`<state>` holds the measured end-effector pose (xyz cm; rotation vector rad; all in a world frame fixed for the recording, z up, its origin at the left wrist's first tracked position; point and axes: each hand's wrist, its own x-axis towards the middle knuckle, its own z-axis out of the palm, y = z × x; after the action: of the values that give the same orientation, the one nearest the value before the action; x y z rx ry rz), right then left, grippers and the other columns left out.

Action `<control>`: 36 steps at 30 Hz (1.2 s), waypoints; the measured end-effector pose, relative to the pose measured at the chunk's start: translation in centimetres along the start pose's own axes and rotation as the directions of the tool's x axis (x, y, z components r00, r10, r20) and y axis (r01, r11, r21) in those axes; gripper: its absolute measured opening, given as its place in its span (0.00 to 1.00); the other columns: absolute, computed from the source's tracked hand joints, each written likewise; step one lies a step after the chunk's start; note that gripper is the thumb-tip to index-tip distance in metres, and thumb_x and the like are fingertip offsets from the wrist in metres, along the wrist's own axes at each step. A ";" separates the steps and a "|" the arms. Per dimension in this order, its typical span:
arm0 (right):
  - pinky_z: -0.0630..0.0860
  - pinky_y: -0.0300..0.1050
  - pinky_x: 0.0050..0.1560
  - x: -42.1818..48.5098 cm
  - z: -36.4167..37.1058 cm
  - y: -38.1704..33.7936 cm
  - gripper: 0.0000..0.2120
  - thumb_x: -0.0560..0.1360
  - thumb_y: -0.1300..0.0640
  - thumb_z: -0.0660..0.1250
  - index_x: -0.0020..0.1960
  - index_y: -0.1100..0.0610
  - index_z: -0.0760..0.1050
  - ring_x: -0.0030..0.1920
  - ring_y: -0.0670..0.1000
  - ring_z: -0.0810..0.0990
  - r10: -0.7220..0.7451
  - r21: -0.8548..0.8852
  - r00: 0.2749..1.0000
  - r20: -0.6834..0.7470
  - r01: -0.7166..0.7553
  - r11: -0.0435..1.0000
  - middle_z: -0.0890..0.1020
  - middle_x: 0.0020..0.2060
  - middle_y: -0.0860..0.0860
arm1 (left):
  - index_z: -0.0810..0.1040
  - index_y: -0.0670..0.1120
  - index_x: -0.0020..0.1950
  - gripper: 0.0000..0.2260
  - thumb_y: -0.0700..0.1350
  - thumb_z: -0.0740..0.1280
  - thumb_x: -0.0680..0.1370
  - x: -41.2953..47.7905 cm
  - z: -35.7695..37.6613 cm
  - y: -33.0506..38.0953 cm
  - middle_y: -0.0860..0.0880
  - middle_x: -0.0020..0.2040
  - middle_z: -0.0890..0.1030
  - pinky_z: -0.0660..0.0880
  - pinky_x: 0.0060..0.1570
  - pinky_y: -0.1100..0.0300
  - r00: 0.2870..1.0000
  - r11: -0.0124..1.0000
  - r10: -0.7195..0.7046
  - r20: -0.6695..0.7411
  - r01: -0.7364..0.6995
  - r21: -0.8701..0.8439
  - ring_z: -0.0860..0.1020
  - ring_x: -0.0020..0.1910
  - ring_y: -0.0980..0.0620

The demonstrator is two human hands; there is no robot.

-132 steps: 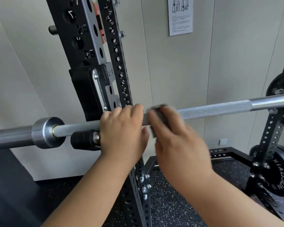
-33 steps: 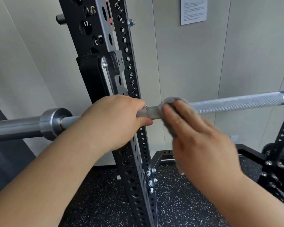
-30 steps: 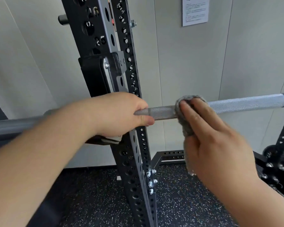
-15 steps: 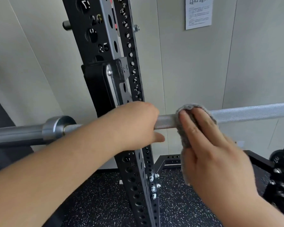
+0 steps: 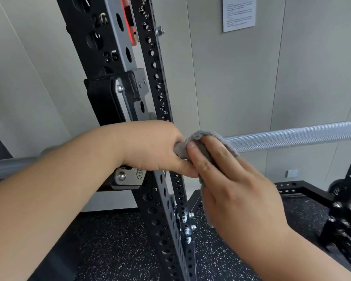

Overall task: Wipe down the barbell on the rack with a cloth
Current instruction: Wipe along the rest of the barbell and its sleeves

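Gripping the barbell (image 5: 288, 136) below "25" (image 5: 111, 56), the left hand (image 5: 150, 147) adjoins the right hand (image 5: 237, 191) — clutching the cloth (image 5: 203, 136).

**Barbell** (image 5: 282, 136): bare silver-grey metal. Rough cross-hatched knurling right of the right hand (image 5: 237, 189); smooth with a dull sheen left of the left hand (image 5: 150, 147).
**Cloth** (image 5: 211, 136): grey, soft, nappy, matt; under the right hand's fingers.
**Rack post** (image 5: 164, 209): metal with a black matt coating, punched with holes; behind the left hand.
**Bolts** (image 5: 187, 224): bright shiny metal, below the hands.
**Bar hook** (image 5: 101, 102): black matt block above the left hand.
**Plate** (image 5: 126, 177): brushed steel, beneath the left hand.
**Floor** (image 5: 120, 250): black, rubbery-looking, grainy, flecked white.
**Wall** (image 5: 231, 88): smooth matt pale panels.
**Notice** (image 5: 238, 13): white paper, above the right hand.
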<state>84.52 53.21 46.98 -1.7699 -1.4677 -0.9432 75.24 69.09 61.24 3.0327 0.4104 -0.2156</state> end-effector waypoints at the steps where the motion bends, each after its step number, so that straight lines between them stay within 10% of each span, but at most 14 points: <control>1: 0.84 0.56 0.46 0.1 -0.4 0.6 0.31 0.77 0.63 0.64 0.80 0.51 0.69 0.56 0.58 0.83 -0.001 -0.004 1.000 -0.008 0.001 1.000 0.71 0.77 0.49 | 0.79 0.47 0.42 0.30 0.76 0.65 0.68 -0.3 0.0 0.0 0.46 0.32 0.76 0.75 0.37 0.50 1.000 1.000 -0.003 -0.002 0.003 -0.029 0.73 0.30 0.53; 6: 0.80 0.48 0.38 -1.4 -2.4 2.3 0.25 0.76 0.62 0.66 0.73 0.53 0.77 0.47 0.58 0.86 0.161 -0.018 0.966 -0.201 -0.168 0.986 0.77 0.73 0.50 | 0.75 0.45 0.37 0.36 0.79 0.52 0.65 -1.0 0.7 0.5 0.49 0.27 0.76 0.80 0.39 0.46 0.997 0.999 -0.042 -0.062 0.040 -0.034 0.71 0.25 0.55; 13: 0.83 0.49 0.46 -0.4 -0.9 0.5 0.31 0.74 0.65 0.69 0.76 0.55 0.74 0.53 0.55 0.85 0.017 -0.045 0.997 -0.082 -0.021 0.999 0.75 0.75 0.51 | 0.73 0.50 0.40 0.37 0.80 0.43 0.66 -1.8 1.3 1.4 0.49 0.33 0.78 0.80 0.40 0.45 0.979 0.984 -0.115 -0.166 0.136 0.117 0.75 0.30 0.53; 21: 0.76 0.42 0.45 -1.0 -2.0 1.2 0.27 0.76 0.66 0.66 0.74 0.56 0.75 0.58 0.55 0.84 0.159 0.005 0.977 -0.139 -0.160 0.987 0.75 0.74 0.51 | 0.69 0.51 0.41 0.37 0.78 0.34 0.74 -0.4 7.5 3.5 0.52 0.35 0.76 0.72 0.41 0.51 0.610 0.894 -0.151 -0.778 0.420 0.157 0.77 0.36 0.45; 36: 0.82 0.45 0.36 0.1 -2.9 2.6 0.23 0.78 0.55 0.60 0.71 0.49 0.79 0.54 0.48 0.86 0.176 0.126 0.977 -0.120 -0.161 0.979 0.78 0.70 0.42 | 0.69 0.50 0.36 0.33 0.73 0.39 0.79 -0.3 7.0 3.6 0.54 0.31 0.72 0.68 0.35 0.54 0.566 0.903 -0.154 -0.810 0.414 0.117 0.73 0.32 0.48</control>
<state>86.75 50.37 48.53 -1.6859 -1.2434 -0.8517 75.00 64.86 54.55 3.1312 1.0124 1.2298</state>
